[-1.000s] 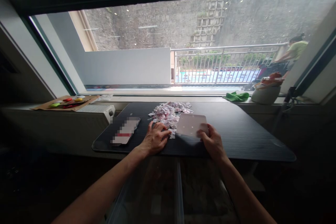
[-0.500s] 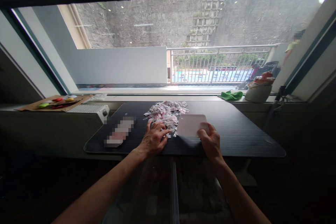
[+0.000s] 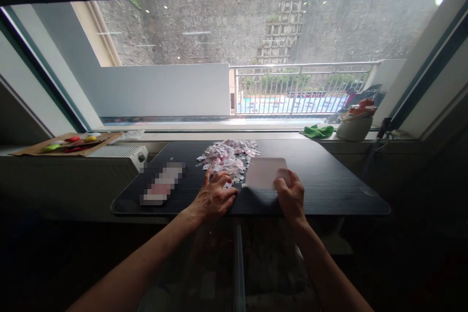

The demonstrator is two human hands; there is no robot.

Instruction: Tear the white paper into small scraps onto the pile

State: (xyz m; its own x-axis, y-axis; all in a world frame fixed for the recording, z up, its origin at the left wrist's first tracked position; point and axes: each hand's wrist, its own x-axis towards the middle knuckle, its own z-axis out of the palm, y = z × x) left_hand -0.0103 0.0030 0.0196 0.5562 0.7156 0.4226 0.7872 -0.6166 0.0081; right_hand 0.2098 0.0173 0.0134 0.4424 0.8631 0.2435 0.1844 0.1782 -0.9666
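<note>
A heap of torn paper scraps (image 3: 228, 153), white and pinkish, lies on the dark table. My left hand (image 3: 216, 195) rests at its near edge, fingers apart and bent down to the tabletop, with a few scraps beside and between them. In my right hand (image 3: 293, 194), thumb on the near face, is a pale flat square sheet (image 3: 263, 173) with rounded corners. It stands tilted just right of the heap, its left edge close to the loose scraps. What it is made of I cannot tell.
The dark table (image 3: 336, 190) has rounded corners. A blurred-out, phone-shaped item (image 3: 163, 185) lies at its left. Along the sill are a green cloth (image 3: 317, 131), a pale container (image 3: 354, 126) and cardboard (image 3: 36, 145) with coloured items. A radiator (image 3: 119, 152) stands at left.
The left hand's fingers have drawn slightly nearer the right-hand sheet, and the scraps by them have shifted. The sheet keeps nearly the same place. The whole view has moved a little.
</note>
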